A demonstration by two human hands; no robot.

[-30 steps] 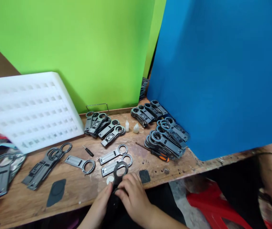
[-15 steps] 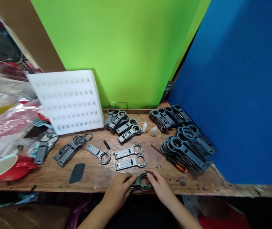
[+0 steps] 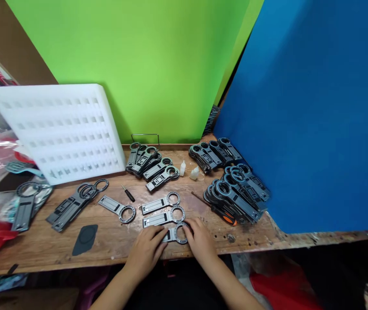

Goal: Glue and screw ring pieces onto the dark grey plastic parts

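Observation:
A grey ring-ended plastic part (image 3: 172,235) lies flat near the table's front edge, its ring to the right. My left hand (image 3: 146,249) grips its long plate end, covering most of it. On the ring's right rim are the closed fingers of my right hand (image 3: 201,242). Just behind it lie two similar parts in a row, a nearer one (image 3: 153,220) and a farther one (image 3: 153,206), rings also to the right. Left of them rests another single part (image 3: 110,204), angled with its ring toward me.
Piles of ring-ended parts stand at the right (image 3: 240,202) and back (image 3: 151,161). An orange-black screwdriver (image 3: 224,214), a small screwdriver (image 3: 128,193), white dropper bottles (image 3: 183,168), a dark flat pad (image 3: 85,240) and a white foam block (image 3: 64,129) are also here.
The held part went from tilted at the table edge to flat beside the two others, both hands moving with it. The whole view has shifted, so the scene sits farther left.

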